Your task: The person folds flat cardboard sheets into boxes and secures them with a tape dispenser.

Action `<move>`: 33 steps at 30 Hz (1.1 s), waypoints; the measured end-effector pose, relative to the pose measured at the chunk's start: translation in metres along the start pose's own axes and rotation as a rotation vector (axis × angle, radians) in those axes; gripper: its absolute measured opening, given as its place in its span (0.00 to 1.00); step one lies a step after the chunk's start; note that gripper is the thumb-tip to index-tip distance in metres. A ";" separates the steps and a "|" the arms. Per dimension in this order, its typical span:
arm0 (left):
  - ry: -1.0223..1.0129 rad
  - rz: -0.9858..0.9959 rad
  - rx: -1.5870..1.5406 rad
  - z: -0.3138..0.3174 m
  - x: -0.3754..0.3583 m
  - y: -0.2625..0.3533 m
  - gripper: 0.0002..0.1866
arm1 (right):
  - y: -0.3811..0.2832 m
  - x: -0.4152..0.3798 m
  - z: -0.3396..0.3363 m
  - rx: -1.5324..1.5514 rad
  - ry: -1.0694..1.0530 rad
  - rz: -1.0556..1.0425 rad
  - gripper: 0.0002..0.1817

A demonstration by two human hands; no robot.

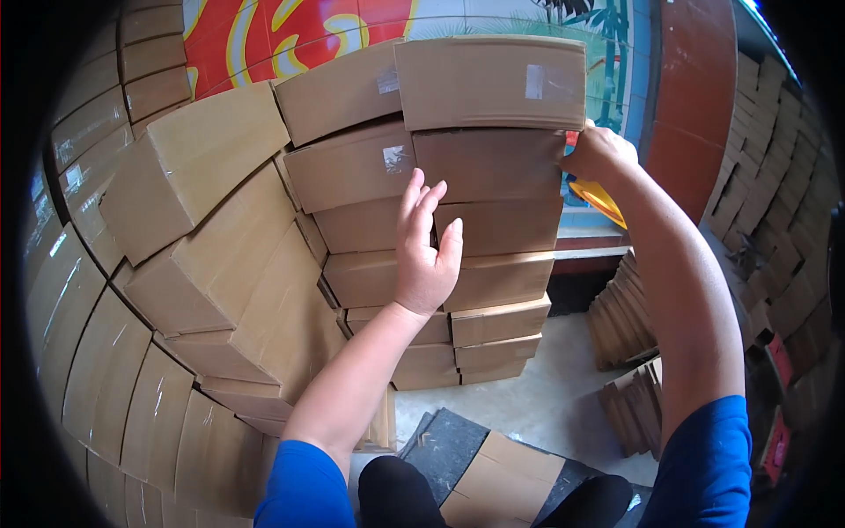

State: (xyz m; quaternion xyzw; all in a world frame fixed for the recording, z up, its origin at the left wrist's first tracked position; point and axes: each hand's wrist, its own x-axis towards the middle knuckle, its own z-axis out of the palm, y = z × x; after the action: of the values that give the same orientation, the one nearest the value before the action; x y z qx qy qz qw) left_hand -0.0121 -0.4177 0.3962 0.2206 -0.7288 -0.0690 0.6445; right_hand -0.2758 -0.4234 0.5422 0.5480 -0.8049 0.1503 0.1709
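Observation:
Brown cardboard boxes stand stacked in front of me. My left hand [427,242] is raised before the middle of the stack, fingers apart, with nothing in it. My right hand [598,151] is at the right edge of the stack, beside the second box from the top [488,165], just below the corner of the top box [493,84]. Its fingers are bent round that edge and their tips are partly hidden. Below the right wrist shows a yellow object [598,202], which I cannot make out fully.
More stacked boxes [216,158] rise at the left. Bundles of flat cardboard [620,312] stand on the floor at the right. A flat cardboard piece [502,475] lies between my knees. Behind the stack is a painted wall [493,19] with a red-brown pillar [694,106].

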 end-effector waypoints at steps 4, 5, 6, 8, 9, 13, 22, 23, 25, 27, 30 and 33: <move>-0.091 0.105 -0.023 0.001 -0.027 -0.002 0.20 | 0.008 -0.024 -0.009 -0.156 -0.028 0.063 0.36; -0.098 0.054 -0.055 0.003 -0.037 -0.003 0.18 | 0.012 -0.031 -0.008 -0.170 -0.001 0.046 0.39; -0.106 0.002 -0.084 0.004 -0.048 -0.003 0.17 | 0.015 -0.039 -0.009 -0.180 -0.003 0.050 0.39; -0.162 -0.063 -0.105 0.004 -0.071 -0.003 0.13 | 0.018 -0.055 -0.013 -0.251 0.081 0.016 0.43; -0.197 -0.087 -0.128 0.001 -0.082 0.002 0.13 | 0.014 -0.066 -0.021 -0.254 0.091 0.026 0.44; -0.293 -0.138 -0.213 -0.013 -0.140 0.000 0.10 | -0.010 -0.118 -0.046 -0.419 0.074 -0.009 0.41; -0.528 -0.526 -0.284 -0.036 -0.248 0.012 0.10 | -0.046 -0.042 -0.012 -0.272 0.132 -0.146 0.48; -0.533 -0.567 -0.300 -0.037 -0.255 0.015 0.10 | -0.051 -0.034 -0.010 -0.262 0.095 -0.153 0.48; -0.547 -0.604 -0.308 -0.037 -0.269 0.019 0.10 | -0.052 -0.023 0.002 -0.259 0.106 -0.160 0.48; -0.564 -0.665 -0.337 -0.035 -0.284 0.023 0.09 | -0.047 -0.027 0.009 -0.257 0.105 -0.177 0.48; -0.626 -0.728 -0.326 -0.031 -0.301 0.029 0.10 | -0.027 -0.058 0.025 -0.264 0.126 -0.167 0.47; -0.624 -0.935 -0.388 -0.025 -0.341 0.026 0.10 | 0.006 -0.112 0.044 -0.257 0.213 -0.157 0.43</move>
State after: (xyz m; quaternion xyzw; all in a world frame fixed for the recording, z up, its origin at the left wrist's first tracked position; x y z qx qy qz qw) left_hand 0.0309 -0.2502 0.1004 0.3656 -0.6837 -0.5389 0.3295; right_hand -0.2476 -0.3473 0.4534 0.5640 -0.7495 0.0896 0.3348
